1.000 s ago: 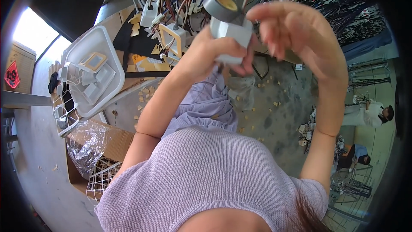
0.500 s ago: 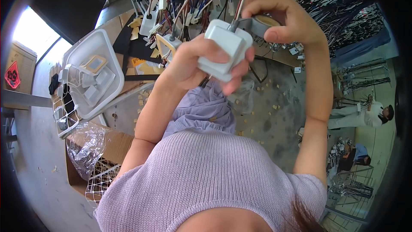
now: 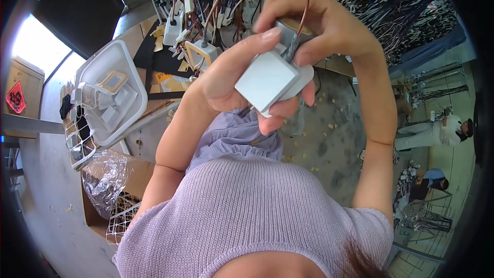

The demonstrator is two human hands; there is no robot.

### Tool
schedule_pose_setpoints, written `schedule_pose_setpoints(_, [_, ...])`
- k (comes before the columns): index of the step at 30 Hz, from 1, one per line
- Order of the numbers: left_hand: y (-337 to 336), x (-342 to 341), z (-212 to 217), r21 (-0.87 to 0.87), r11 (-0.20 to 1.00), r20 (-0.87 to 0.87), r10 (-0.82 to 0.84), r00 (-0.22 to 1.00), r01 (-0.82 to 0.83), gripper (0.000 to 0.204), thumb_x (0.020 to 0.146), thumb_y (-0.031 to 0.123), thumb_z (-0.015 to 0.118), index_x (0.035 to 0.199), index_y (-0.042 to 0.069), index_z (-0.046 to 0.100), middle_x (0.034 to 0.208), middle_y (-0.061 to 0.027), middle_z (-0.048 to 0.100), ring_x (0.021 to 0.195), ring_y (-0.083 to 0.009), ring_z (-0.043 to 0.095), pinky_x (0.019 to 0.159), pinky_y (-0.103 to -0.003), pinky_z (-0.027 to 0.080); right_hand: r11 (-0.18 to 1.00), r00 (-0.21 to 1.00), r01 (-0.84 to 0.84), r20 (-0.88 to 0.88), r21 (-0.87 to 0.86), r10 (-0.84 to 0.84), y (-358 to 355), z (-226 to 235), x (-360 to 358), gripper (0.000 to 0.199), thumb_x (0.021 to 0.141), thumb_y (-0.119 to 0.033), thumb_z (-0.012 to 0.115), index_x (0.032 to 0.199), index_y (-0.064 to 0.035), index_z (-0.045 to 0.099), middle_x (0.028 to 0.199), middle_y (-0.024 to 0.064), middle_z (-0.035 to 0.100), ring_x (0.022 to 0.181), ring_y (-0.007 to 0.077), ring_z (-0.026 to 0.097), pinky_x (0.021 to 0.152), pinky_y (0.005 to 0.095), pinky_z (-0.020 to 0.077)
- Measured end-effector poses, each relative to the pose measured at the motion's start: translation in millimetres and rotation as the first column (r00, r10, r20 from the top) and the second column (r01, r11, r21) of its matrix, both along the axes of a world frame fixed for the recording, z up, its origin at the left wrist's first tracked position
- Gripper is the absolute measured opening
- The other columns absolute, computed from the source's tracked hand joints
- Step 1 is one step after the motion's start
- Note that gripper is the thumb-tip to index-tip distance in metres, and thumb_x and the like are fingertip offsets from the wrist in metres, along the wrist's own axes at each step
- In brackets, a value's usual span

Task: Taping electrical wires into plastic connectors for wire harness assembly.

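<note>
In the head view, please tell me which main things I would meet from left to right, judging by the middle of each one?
Red diamond-shaped label, white tub, left hand, white block-shaped piece, right hand, person in white clothes.

Lilac ribbed top (image 3: 267, 201), round neckline (image 3: 265, 244), 2 short sleeves (image 3: 380, 222); pale-purple gathered lower garment (image 3: 234, 138); brown hair (image 3: 354, 258).

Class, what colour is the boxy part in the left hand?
The boxy part is white, seen best in the head view.
</note>
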State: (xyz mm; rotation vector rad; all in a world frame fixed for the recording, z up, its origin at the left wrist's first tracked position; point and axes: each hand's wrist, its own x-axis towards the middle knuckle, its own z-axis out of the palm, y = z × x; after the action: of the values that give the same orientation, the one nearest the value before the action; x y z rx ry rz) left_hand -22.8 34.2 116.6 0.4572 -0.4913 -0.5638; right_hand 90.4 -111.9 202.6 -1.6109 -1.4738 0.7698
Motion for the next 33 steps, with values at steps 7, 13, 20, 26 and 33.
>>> schedule_pose_setpoints(7, [7, 0, -12, 0.408, 0.721, 0.192, 0.533, 0.824, -0.561, 0.055, 0.093, 0.045, 0.051, 0.128, 0.002, 0.048, 0.083, -0.0101, 0.062, 0.061, -0.0185, 0.062, 0.053, -0.027, 0.052, 0.943, 0.952, 0.304, 0.07, -0.133, -0.297, -26, 8, -3, 0.047, 0.076, -0.039, 0.068, 0.103, -0.0009, 0.06, 0.095, 0.0004, 0.055, 0.085, 0.0093, 0.052, 0.079, 0.0227, 0.0411])
schedule_pose_setpoints(13, [-2, 13, -32, 0.305, 0.058, 0.706, 0.656, 0.267, -0.951, 0.047, 0.09, 0.032, 0.063, 0.128, 0.007, 0.048, 0.104, -0.013, 0.061, 0.089, -0.026, 0.059, 0.078, -0.035, 0.049, 0.896, 0.87, 0.436, -0.292, 0.082, -0.397, -21, -2, -46, 0.05, 0.085, -0.031, 0.07, 0.118, 0.0032, 0.057, 0.101, 0.0046, 0.062, 0.089, 0.0089, 0.06, 0.081, 0.0223, 0.0474])
schedule_pose_setpoints(20, [2, -6, 2, 0.19, 0.955, -0.093, 0.248, 0.964, -0.227, 0.036, 0.092, 0.027, 0.058, 0.118, 0.003, 0.054, 0.104, -0.0065, 0.061, 0.09, -0.0194, 0.064, 0.077, -0.033, 0.056, 0.974, 0.998, 0.059, 0.001, 0.219, -0.06, 22, -8, -8, 0.066, 0.077, -0.034, 0.073, 0.131, -0.0052, 0.049, 0.117, 0.0057, 0.056, 0.104, 0.0163, 0.057, 0.092, 0.0304, 0.045])
schedule_pose_setpoints(26, [5, -1, -5, 0.28, 0.763, 0.034, 0.599, 0.8, -0.583, 0.02, 0.092, 0.021, 0.058, 0.104, 0.006, 0.056, 0.093, -0.0029, 0.061, 0.083, -0.0131, 0.062, 0.07, -0.029, 0.052, 0.943, 0.839, 0.31, 0.432, 0.123, -0.332, 1, -9, 7, 0.04, 0.078, -0.035, 0.074, 0.097, -0.0016, 0.061, 0.093, 0.0022, 0.059, 0.084, 0.0094, 0.058, 0.072, 0.0231, 0.0488])
schedule_pose_setpoints(33, [-4, 5, -4, 0.317, 0.765, -0.078, 0.61, 0.789, -0.561, 0.021, 0.091, 0.02, 0.058, 0.104, 0.004, 0.059, 0.09, -0.0029, 0.063, 0.079, -0.0109, 0.062, 0.067, -0.025, 0.049, 0.884, 0.883, 0.464, -0.045, -0.06, -0.466, -13, -3, -34, 0.031, 0.084, -0.03, 0.071, 0.09, -0.0004, 0.066, 0.076, 0.0025, 0.063, 0.061, 0.0057, 0.058, 0.056, 0.02, 0.0467])
